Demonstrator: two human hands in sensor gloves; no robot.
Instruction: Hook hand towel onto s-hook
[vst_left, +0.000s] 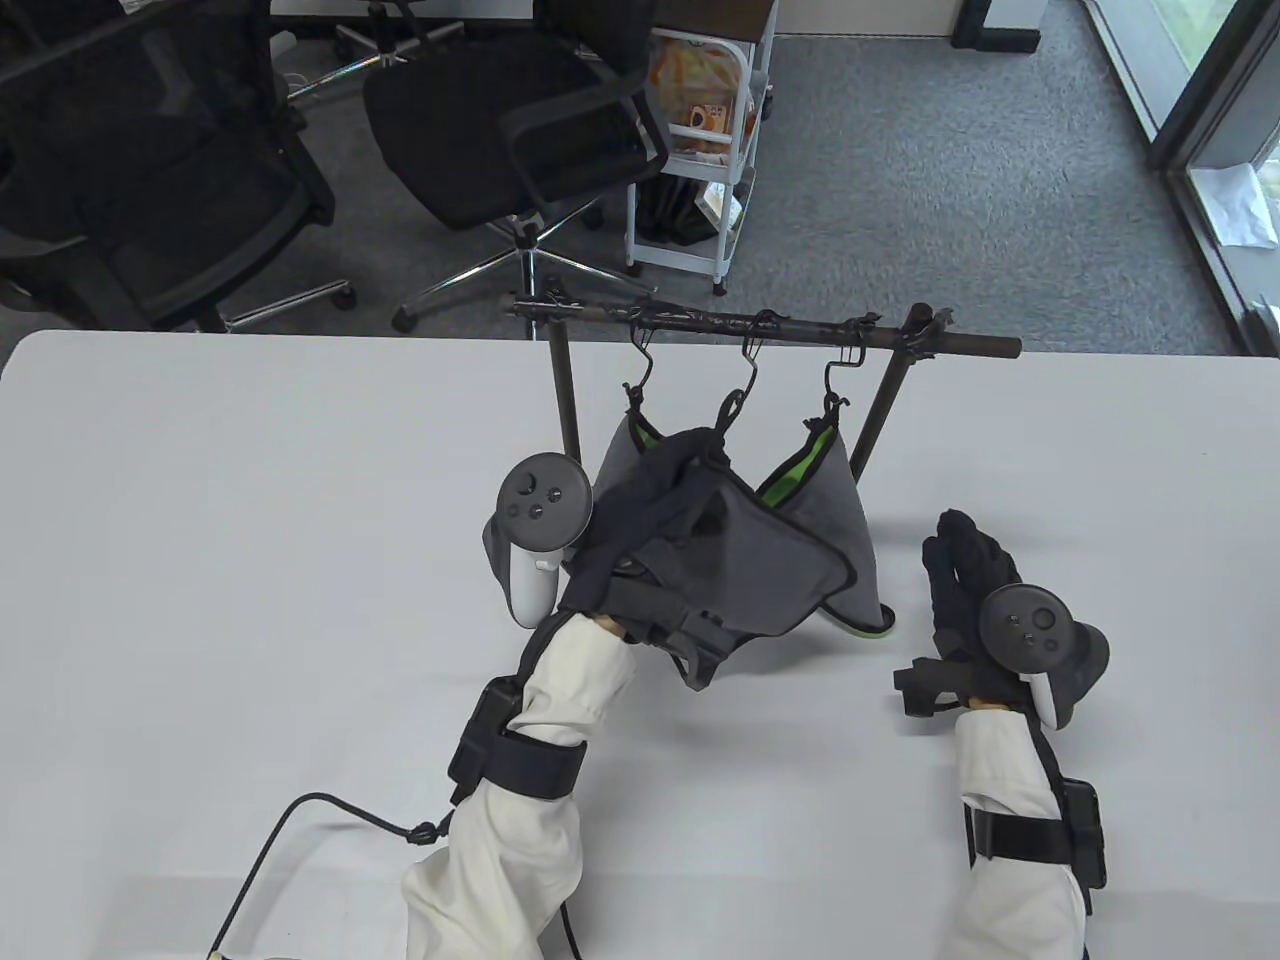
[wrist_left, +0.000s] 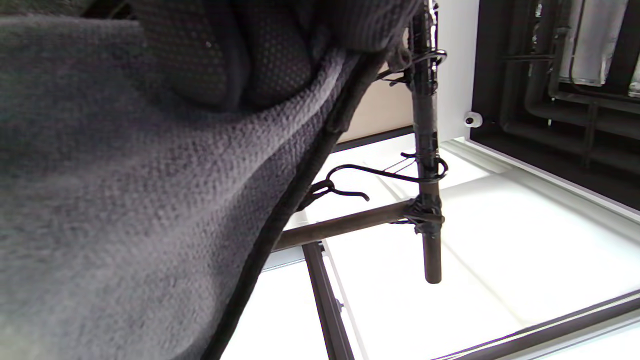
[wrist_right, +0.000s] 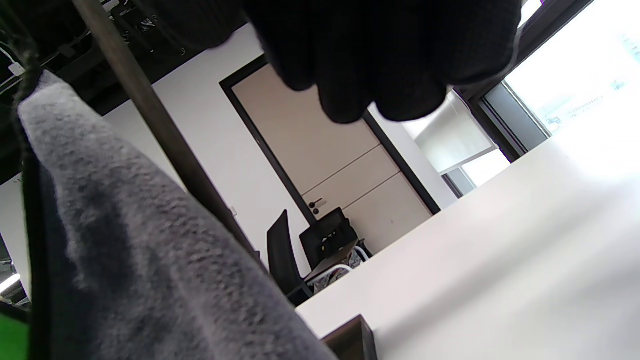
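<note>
A dark rack bar (vst_left: 800, 328) carries three black S-hooks. Grey towels with green lining hang from the left hook (vst_left: 640, 372) and the right hook (vst_left: 835, 385). My left hand (vst_left: 690, 470) grips a dark grey hand towel (vst_left: 770, 570) with black trim and holds its top corner up just below the middle S-hook (vst_left: 745, 385); I cannot tell if its loop is on the hook. In the left wrist view the towel (wrist_left: 125, 200) fills the left, with a hook (wrist_left: 380, 172) on the bar (wrist_left: 425, 125) beside it. My right hand (vst_left: 960, 570) rests open on the table, empty.
The rack's two slanted legs (vst_left: 565, 400) stand on the white table (vst_left: 250, 550) near its far edge. A hanging grey towel (wrist_right: 125, 260) and a rack leg (wrist_right: 165, 130) are close to the left of my right hand. Office chairs and a white cart stand beyond the table.
</note>
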